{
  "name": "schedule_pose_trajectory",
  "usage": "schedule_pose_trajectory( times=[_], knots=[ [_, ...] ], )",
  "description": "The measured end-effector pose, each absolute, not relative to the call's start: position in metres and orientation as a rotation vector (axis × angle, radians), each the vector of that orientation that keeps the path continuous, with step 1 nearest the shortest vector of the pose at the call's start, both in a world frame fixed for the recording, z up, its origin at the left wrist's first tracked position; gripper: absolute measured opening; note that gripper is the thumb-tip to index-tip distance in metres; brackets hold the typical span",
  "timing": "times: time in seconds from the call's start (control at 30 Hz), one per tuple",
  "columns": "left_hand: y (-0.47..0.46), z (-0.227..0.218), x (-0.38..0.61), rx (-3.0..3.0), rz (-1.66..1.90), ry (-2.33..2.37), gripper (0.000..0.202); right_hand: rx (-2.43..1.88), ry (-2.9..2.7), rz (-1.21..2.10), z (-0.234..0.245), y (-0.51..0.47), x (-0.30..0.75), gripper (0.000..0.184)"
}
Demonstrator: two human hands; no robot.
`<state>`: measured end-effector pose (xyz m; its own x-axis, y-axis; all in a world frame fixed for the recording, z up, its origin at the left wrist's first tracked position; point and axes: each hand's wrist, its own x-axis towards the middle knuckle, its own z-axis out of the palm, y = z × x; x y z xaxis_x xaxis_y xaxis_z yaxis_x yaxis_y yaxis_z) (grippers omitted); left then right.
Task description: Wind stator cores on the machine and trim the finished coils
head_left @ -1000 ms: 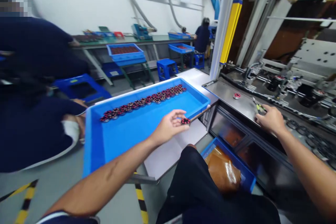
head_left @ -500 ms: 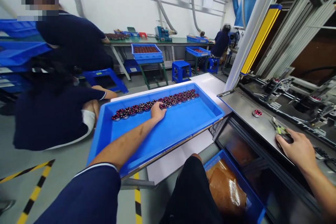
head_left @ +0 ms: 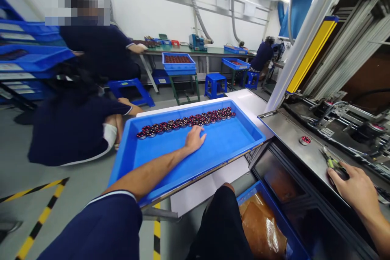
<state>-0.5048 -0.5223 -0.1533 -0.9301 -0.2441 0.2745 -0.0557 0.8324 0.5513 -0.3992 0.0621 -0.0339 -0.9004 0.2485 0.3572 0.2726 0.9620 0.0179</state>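
Observation:
A wide blue tray [head_left: 231, 140] in front of me holds a long band of small round metal parts [head_left: 164, 126] with black-and-red tops, along its far side. My left hand [head_left: 194, 139] hovers over the tray floor just on the near side of that band, fingers loosely bent and apart, with nothing visible in them. On the metal machine ledge at the right, my right hand [head_left: 355, 180] is closed round the green-and-black handles of pliers [head_left: 332, 163], whose jaws point away from me. One single round part [head_left: 305, 140] sits on the ledge left of the pliers' jaws.
A machine with a yellow upright bar [head_left: 313, 55] rises at right. Below the ledge stands a blue bin with brown plastic-wrapped material [head_left: 262, 223]. Two people sit close at left, another farther back. Blue stools [head_left: 215, 85] and trays on stands [head_left: 178, 65] stand beyond.
My left hand has drawn back from the band of round parts, its fingers loosening. My right hand stays on the pliers. The whole view has shifted slightly.

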Motion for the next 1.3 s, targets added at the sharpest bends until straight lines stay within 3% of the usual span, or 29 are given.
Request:
schedule_pose_trajectory(
  times=[0.2, 0.37, 0.53, 0.7, 0.93, 1.3],
  knots=[
    [-0.518, -0.139, -0.499, 0.004, -0.765, -2.785, 0.034, -0.454, -2.786, -0.019, -0.033, 0.065, -0.402, 0.071],
    [-0.486, -0.101, -0.486, -0.206, -0.733, -2.797, 0.032, -0.431, -2.787, 0.065, -0.035, 0.065, -0.408, 0.06],
    [-0.396, -0.034, -0.517, -0.696, -0.81, -2.756, 0.033, -0.29, -2.784, 0.068, -0.018, 0.04, -0.397, 0.058],
    [-0.269, 0.019, -0.561, -1.077, -0.926, -2.694, 0.031, -0.253, -2.781, 0.062, -0.013, 0.022, -0.384, 0.041],
    [-0.17, 0.007, -0.548, -1.194, -1.167, -2.771, 0.036, -0.273, -2.731, 0.093, -0.018, 0.023, -0.378, 0.033],
    [-0.158, 0.022, -0.508, -0.89, -1.632, -2.542, 0.038, -0.091, -2.645, 0.246, -0.028, 0.044, -0.389, 0.044]
  ],
)
